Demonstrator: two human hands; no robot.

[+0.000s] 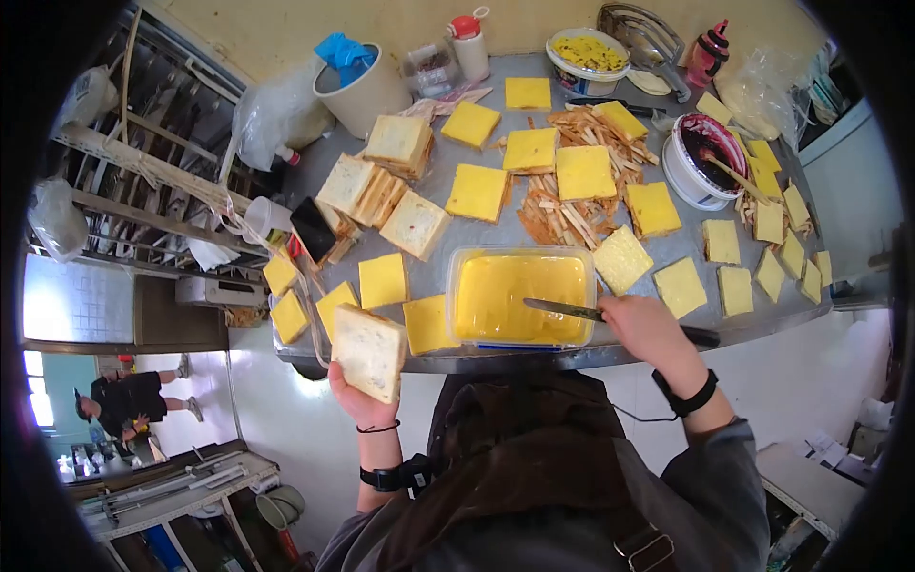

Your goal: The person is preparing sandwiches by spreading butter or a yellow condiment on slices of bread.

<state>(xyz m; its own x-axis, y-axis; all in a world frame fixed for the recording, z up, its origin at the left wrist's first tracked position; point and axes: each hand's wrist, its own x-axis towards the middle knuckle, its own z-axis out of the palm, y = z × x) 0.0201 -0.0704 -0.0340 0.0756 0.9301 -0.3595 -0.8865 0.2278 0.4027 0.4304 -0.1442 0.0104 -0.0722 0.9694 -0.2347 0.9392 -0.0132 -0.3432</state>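
White bread [368, 353]: by the table's [429, 276] front edge, left hand [362, 398] grasping its lower side.
Knife [562, 308]: over tub [453, 291], right hand [643, 329] clenched around it.

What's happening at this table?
The left hand holds up a bread stack, its top not yellow. The right hand has a knife, blade over the tub of yellow spread. Yellow-topped slices lie around the table, beside cut strips and uncoated stacks.
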